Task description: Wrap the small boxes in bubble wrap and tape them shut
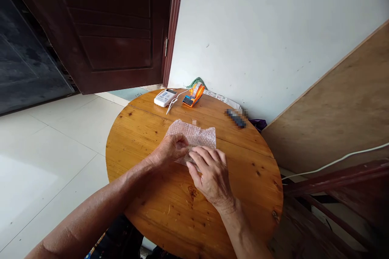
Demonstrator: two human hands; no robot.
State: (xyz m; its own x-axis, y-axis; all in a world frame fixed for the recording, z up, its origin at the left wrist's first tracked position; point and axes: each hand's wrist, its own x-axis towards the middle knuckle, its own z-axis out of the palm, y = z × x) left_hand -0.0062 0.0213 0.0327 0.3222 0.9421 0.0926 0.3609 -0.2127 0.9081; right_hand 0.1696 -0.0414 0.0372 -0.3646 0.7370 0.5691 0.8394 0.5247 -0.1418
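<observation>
A sheet of clear bubble wrap [194, 135] lies on the round wooden table in front of me. My left hand [172, 149] is at its near left edge, thumb and fingers curled together in a pinch on the wrap. Over the near right part rests my right hand [211, 172], its fingers stretched forward across the wrap and its thumb held apart. Both hands partly cover the near edge, so whatever lies under or inside the wrap there is hidden. A small piece of tape [194, 122] shows at the far edge of the sheet.
On the far side of the table [136, 129] stand a white device [165, 98] with a cable and an orange tape dispenser [193, 95]. A blurred dark object [235, 118] lies at the right back. Behind are a white wall and a dark red door [115, 28].
</observation>
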